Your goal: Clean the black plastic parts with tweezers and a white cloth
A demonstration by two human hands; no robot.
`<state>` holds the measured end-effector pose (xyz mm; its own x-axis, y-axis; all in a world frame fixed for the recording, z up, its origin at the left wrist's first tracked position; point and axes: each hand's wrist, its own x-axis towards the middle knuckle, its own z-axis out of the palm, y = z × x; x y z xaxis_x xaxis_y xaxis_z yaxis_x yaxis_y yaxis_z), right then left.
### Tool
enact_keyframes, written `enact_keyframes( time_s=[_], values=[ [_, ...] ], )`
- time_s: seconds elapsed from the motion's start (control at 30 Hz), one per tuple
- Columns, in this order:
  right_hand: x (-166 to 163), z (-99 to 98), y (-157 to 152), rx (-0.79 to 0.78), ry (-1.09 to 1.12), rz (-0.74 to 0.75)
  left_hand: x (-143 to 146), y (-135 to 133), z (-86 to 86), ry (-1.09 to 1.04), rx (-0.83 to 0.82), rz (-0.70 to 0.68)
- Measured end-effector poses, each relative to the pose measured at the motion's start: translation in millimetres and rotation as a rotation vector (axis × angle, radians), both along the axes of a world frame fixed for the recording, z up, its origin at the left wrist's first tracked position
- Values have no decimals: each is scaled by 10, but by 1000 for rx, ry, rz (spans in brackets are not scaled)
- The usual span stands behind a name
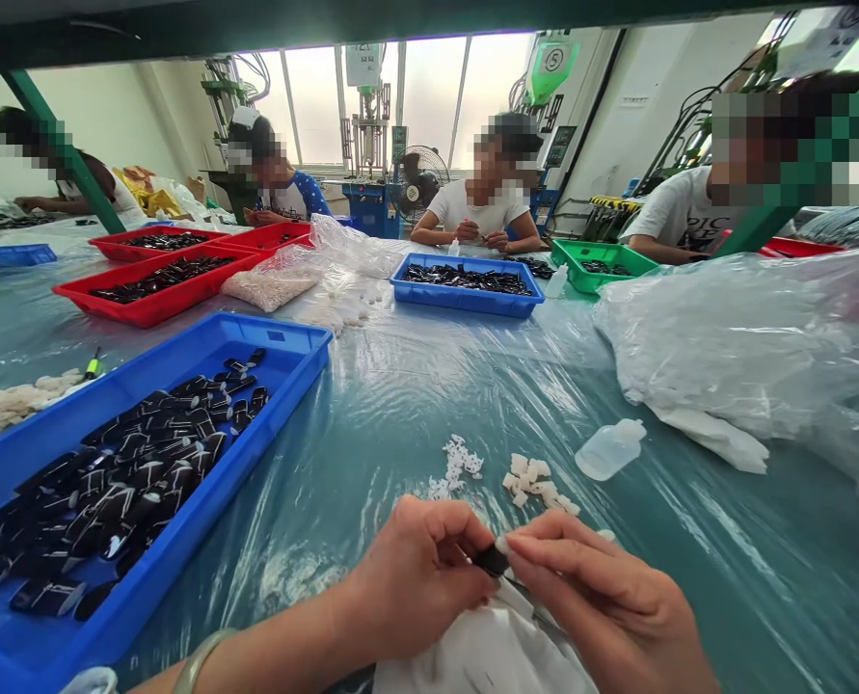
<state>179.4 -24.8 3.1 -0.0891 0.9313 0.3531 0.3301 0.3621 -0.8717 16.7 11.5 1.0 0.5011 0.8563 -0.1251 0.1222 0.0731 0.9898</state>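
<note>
My left hand (421, 578) is closed around a small black plastic part (491, 560) at the lower middle. Against that part's right end, the fingertips of my right hand (603, 598) pinch a small white piece (502, 545). A thin, dark, slender item shows partly under my right fingers; its kind I cannot make out. Below both hands lies a white cloth (487, 651). Just beyond them are a pile of cream-coloured pads (534, 480) and a heap of little white bits (458, 463). A translucent squeeze bottle (609, 449) lies on its side to the right.
At left stands a blue tray (284, 386) of black parts. Farther off are red trays (74, 297), another blue tray (465, 301) and a green tray (635, 273). Plastic bags (733, 337) bulge at right. Several people sit around the film-covered table (371, 414).
</note>
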Motion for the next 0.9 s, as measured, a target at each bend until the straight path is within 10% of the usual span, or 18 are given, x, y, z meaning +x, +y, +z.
enact_keyframes(
  time_s=[0.9],
  values=[
    [76,51,82,209,-208,197,-16,12,16,-65,-126,10]
  ],
)
